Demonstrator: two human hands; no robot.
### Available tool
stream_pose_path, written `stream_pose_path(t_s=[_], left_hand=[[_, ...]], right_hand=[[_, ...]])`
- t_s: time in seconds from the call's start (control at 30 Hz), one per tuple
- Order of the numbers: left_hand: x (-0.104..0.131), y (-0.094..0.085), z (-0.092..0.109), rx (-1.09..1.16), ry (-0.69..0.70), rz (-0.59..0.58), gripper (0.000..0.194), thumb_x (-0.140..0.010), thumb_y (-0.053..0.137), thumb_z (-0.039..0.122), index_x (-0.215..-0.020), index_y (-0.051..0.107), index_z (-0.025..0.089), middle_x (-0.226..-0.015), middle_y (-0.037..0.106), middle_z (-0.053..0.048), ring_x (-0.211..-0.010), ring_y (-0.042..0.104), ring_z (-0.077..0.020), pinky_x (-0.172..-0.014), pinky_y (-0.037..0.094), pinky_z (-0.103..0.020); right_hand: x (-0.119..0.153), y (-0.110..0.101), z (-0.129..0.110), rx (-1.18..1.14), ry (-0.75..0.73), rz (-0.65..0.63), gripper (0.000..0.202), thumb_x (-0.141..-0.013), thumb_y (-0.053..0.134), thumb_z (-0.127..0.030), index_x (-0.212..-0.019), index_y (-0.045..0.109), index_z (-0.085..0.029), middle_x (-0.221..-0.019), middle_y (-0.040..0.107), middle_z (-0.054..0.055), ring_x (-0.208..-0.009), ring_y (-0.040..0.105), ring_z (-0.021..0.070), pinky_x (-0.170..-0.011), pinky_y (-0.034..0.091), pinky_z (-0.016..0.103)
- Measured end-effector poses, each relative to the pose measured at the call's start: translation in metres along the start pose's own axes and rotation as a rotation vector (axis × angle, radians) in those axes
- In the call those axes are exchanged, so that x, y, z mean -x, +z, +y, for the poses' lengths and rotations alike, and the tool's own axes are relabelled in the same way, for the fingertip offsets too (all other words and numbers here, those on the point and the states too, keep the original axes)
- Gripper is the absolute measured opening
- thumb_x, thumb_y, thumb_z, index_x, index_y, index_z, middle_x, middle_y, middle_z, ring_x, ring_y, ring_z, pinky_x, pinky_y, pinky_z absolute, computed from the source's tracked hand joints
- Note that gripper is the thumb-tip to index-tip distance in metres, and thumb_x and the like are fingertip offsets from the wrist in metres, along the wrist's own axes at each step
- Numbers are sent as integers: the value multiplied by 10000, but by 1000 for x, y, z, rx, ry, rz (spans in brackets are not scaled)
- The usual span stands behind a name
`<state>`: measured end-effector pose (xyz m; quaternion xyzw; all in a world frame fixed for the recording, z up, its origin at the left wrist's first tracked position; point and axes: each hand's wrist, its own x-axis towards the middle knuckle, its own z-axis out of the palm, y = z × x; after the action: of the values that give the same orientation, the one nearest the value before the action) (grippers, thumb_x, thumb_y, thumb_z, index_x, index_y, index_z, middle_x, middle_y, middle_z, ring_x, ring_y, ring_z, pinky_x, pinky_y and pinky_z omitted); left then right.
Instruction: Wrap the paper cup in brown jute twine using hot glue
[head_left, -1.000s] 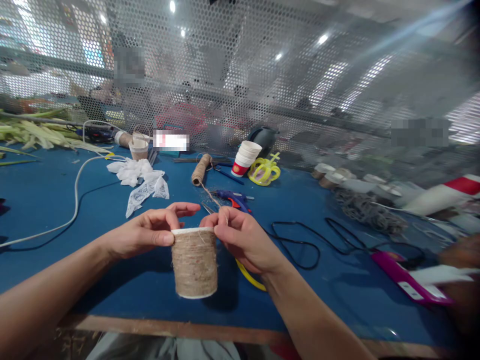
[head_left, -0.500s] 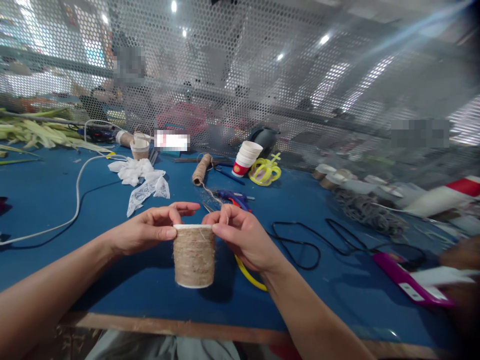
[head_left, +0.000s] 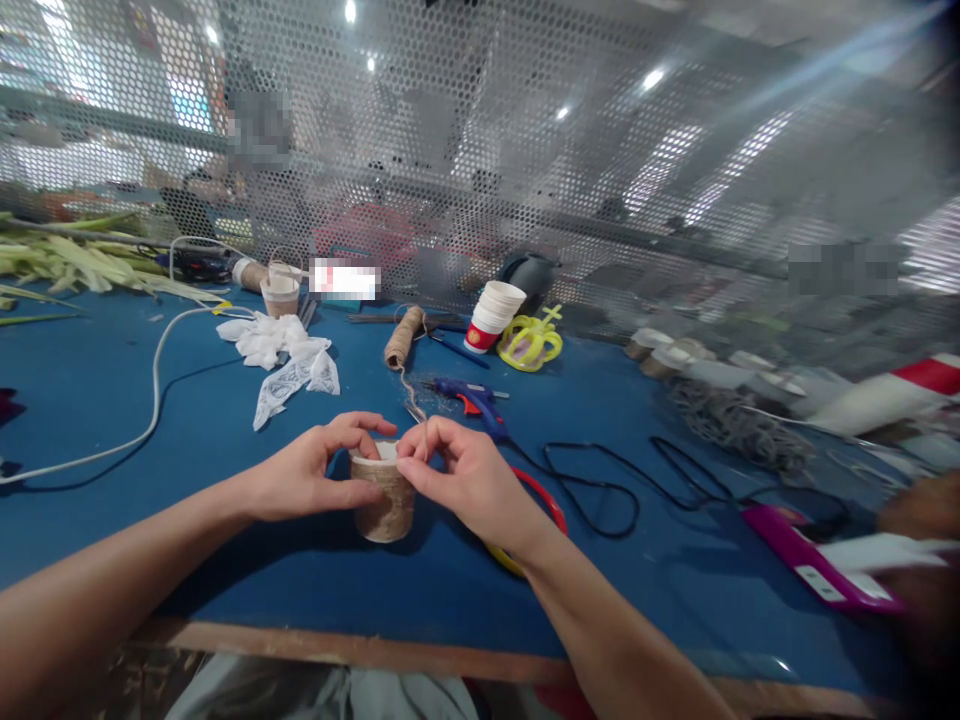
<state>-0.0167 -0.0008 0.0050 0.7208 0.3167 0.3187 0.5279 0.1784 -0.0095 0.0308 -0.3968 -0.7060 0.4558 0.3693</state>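
A paper cup (head_left: 385,508) wound with brown twine stands between my hands, its white rim showing at the top. My left hand (head_left: 322,468) grips its left side, thumb outside and fingers over the rim. At the right of the rim, my right hand (head_left: 457,465) pinches the twine, fingertips against the cup. From there the twine (head_left: 407,385) runs back to a twine roll (head_left: 403,338). A blue glue gun (head_left: 469,392) lies just beyond my right hand. Scissors with a red and yellow handle (head_left: 546,490) are partly hidden under my right forearm.
Stacked paper cups (head_left: 495,315) stand at the back beside a yellow crown-shaped piece (head_left: 530,343). White lace cloth (head_left: 289,360) lies left of the roll. A black cord (head_left: 592,487) loops toward a purple power strip (head_left: 817,560). A perforated metal screen (head_left: 450,130) closes off the back.
The cup has tilted, so its opening now shows, and sits slightly farther from me. My left hand has shifted its thumb farther across the cup's side. My right hand has moved slightly left.
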Motion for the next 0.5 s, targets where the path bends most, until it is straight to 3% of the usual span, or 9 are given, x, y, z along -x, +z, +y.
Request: stream_pose_path(t_s=[0.23, 0.5], left_hand=[[-1, 0, 1, -29, -11, 5, 87, -715, 629, 225, -706, 570, 162, -1197, 520, -85, -1208, 406, -259, -1010, 281, -376], [-2, -4, -4, 9, -22, -20, 112, -730, 622, 241, -712, 554, 153, -1223, 496, -91, -1187, 438, -244, -1008, 294, -378]], right_hand=[[-2, -3, 2, -51, 16, -15, 202, -736, 613, -263, -639, 451, -189, -824, 632, 54, -839, 589, 168, -764, 445, 330], [-4, -2, 6, -52, 26, -23, 202, -733, 608, -246, -631, 444, -188, -819, 629, 46, -815, 588, 158, -740, 450, 315]])
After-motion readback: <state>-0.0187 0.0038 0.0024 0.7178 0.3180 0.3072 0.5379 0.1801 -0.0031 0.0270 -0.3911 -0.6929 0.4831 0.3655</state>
